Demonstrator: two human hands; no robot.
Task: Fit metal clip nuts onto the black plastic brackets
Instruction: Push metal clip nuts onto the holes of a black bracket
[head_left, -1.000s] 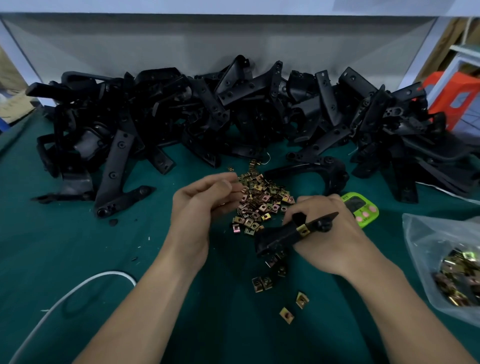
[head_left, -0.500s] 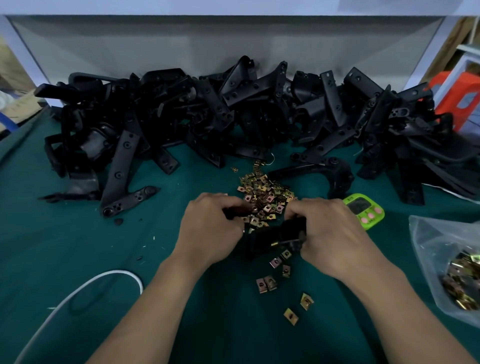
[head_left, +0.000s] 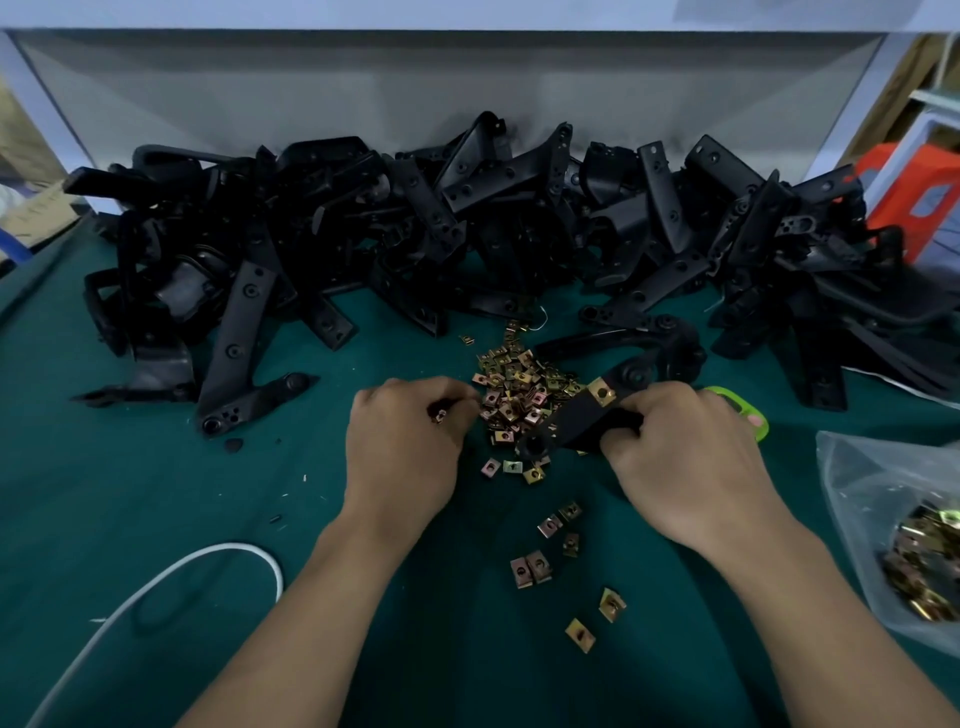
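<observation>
My right hand (head_left: 680, 462) grips a black plastic bracket (head_left: 576, 415) over the green mat, tilted up to the right. A brass-coloured clip nut (head_left: 602, 392) sits on the bracket's upper end. My left hand (head_left: 405, 447) is curled just left of the nut pile and pinches a single clip nut (head_left: 441, 414) in its fingertips. The loose pile of clip nuts (head_left: 519, 387) lies between my hands. A long heap of black brackets (head_left: 467, 234) fills the back of the table.
Stray clip nuts (head_left: 535, 566) lie scattered on the mat near me. A clear bag of clip nuts (head_left: 909, 545) sits at the right edge. A green timer (head_left: 748, 415) peeks out behind my right hand. A white cable (head_left: 156, 587) curves at lower left. An orange stool (head_left: 914, 197) stands at far right.
My hands have drawn apart. The right hand has turned the bracket so its nutted end points up right. The left hand has moved left with a nut pinched in it.
</observation>
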